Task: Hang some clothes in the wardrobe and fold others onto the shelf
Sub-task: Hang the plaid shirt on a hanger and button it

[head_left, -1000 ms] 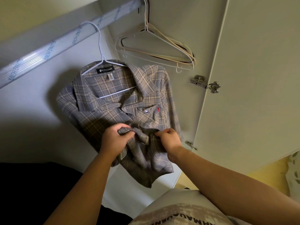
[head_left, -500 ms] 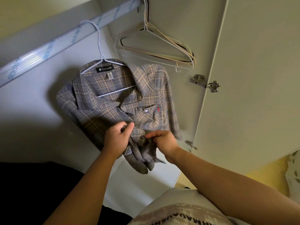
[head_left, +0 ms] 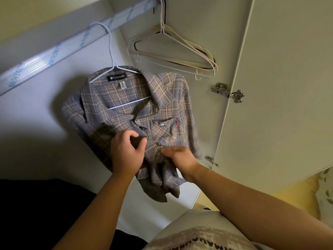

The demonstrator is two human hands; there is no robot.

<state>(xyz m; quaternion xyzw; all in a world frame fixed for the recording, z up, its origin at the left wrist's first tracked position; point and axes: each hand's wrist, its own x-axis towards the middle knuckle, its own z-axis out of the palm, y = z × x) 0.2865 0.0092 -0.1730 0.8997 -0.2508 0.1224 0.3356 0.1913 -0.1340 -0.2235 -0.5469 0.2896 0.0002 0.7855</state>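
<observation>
One grey-and-beige plaid button-up shirt (head_left: 162, 105) hangs on a thin white wire hanger (head_left: 110, 49), hooked over the silver wardrobe rail (head_left: 54, 51) with blue print, inside the wardrobe close to its back wall. Black CAESAR neck label (head_left: 116, 77) showing, collar open, chest pocket (head_left: 163, 130) on the side nearer the door. Left grip (head_left: 126, 154) curled on one front edge, thumb and fingers pinching cloth just left of a dark round button (head_left: 158, 144). Right grip (head_left: 180, 157) pinches cloth just below that button. Both grips clamped on the shirt, close together, not touching. Lower shirt bunched under them. Bunch of empty white, beige and black hangers (head_left: 173, 51) at the rail's far end, beside the open cream wardrobe door (head_left: 288, 87) with a metal hinge (head_left: 228, 92)
</observation>
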